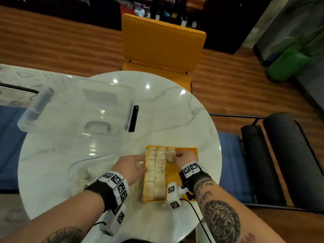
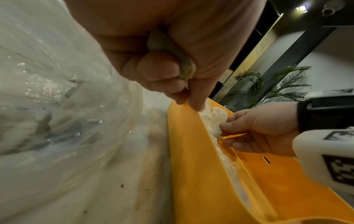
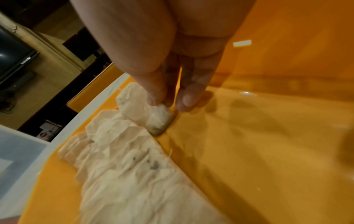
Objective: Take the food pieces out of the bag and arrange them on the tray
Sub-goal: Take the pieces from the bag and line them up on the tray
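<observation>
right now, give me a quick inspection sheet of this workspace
surface: round white marble table, glossy.
job's things: yellow tray with two full rows of food pieces and a third begun; clear bag left of the tray, pieces still inside.
clutter: clear plastic box.
grips: left hand holds a piece beside the tray; right hand sets a piece in the third row.
cables: black wrist-camera leads.
surroundings: yellow chair, green plant pot.

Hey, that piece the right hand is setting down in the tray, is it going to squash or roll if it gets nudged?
The piece looks soft: its wrinkled skin dents under the right hand's fingertips, so it would probably squash. Blocky and flat-sided, it seems unlikely to roll. On the smooth tray it might slide.
</observation>
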